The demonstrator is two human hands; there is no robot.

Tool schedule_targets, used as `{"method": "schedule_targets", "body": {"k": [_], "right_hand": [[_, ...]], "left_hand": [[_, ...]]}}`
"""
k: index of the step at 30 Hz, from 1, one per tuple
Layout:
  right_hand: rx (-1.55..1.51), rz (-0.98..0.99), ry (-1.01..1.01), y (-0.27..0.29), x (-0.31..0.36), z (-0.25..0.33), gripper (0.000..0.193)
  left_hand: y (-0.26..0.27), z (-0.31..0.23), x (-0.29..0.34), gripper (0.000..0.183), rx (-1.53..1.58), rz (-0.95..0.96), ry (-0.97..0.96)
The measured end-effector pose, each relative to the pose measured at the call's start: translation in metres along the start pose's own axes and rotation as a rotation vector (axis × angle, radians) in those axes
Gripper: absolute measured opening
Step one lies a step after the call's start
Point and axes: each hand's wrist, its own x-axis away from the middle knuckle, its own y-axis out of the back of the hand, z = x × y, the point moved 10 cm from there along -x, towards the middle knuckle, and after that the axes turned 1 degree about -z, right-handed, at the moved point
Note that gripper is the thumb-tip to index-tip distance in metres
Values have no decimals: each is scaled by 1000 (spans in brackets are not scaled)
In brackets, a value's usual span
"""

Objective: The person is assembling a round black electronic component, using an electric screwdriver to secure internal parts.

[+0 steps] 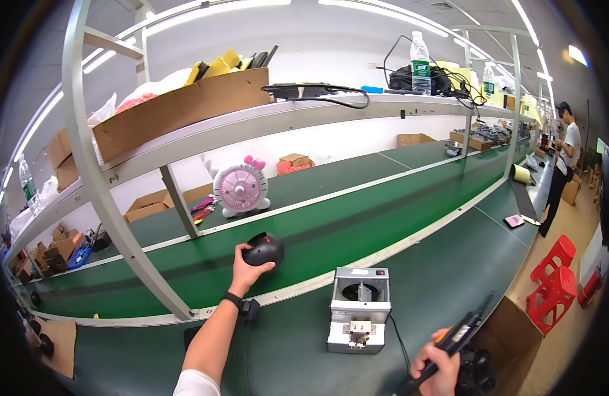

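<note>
My left hand [248,272] reaches out over the green conveyor belt, fingers and thumb curled around a round black plastic shell [270,251] with a notch at its top. At the lower right, my right hand [438,365] grips a slim black electric screwdriver [458,334] with an orange mark on its body. The screwdriver slants, its cord end up and to the right; its lower tip is cut off by the frame edge. Between my hands stands a grey box-shaped screw feeder [360,310] with a red switch. Beside my right hand lies a black object [475,373], partly hidden.
A pink and white fan [242,189] stands beyond the belt [357,224]. Metal posts [113,198] hold a shelf with a cardboard box [185,109], cables and bottles [419,63]. A black adapter [250,310] lies near my left wrist. Red stools [552,287] and another person [563,165] are right.
</note>
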Motion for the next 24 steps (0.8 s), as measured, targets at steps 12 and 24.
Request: {"method": "schedule_targets", "body": {"k": [12,24], "right_hand": [[116,656,31,-133,5,-103,91],[-111,758,-475,-109,26,-146,67]], "left_hand": [[42,-218,250,128,301,276,-146],[14,-152,290,148,876,814,221]]}}
